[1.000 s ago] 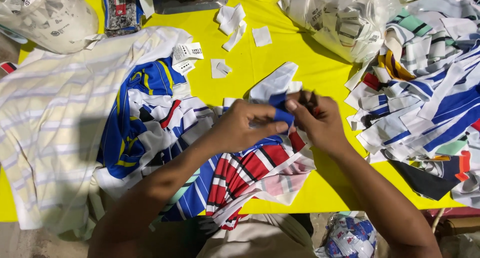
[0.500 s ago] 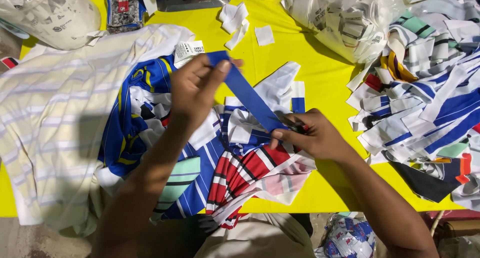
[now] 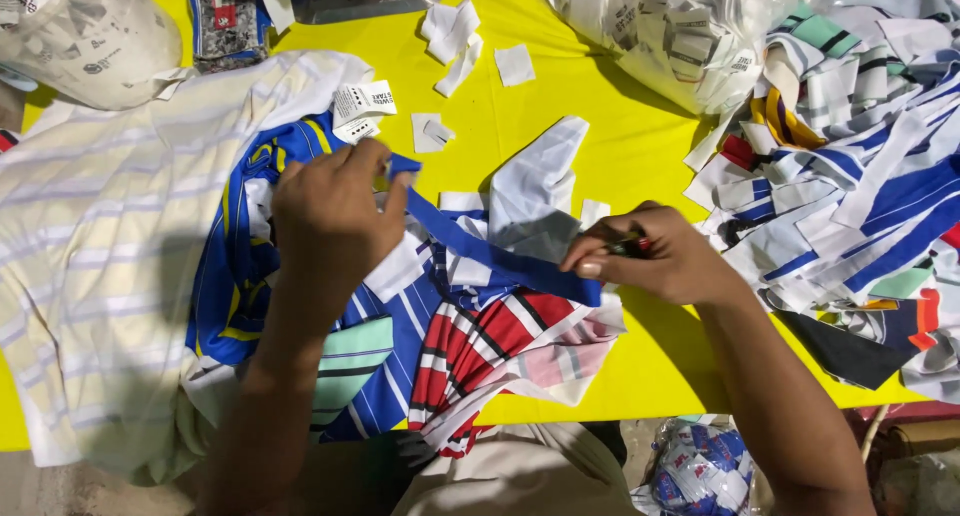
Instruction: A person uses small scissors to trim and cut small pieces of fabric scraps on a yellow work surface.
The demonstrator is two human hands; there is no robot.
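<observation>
The left hand (image 3: 330,211) pinches one end of a blue fabric strip (image 3: 480,246); the right hand (image 3: 655,256) grips the other end, fingers closed, with a small dark tool tucked inside. The strip stretches taut between them above a pile of striped fabric pieces (image 3: 470,346) on a yellow table (image 3: 640,146).

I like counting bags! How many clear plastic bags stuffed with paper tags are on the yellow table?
2: one clear plastic bag at the far left corner, another far right of centre. More may be hidden.
</observation>
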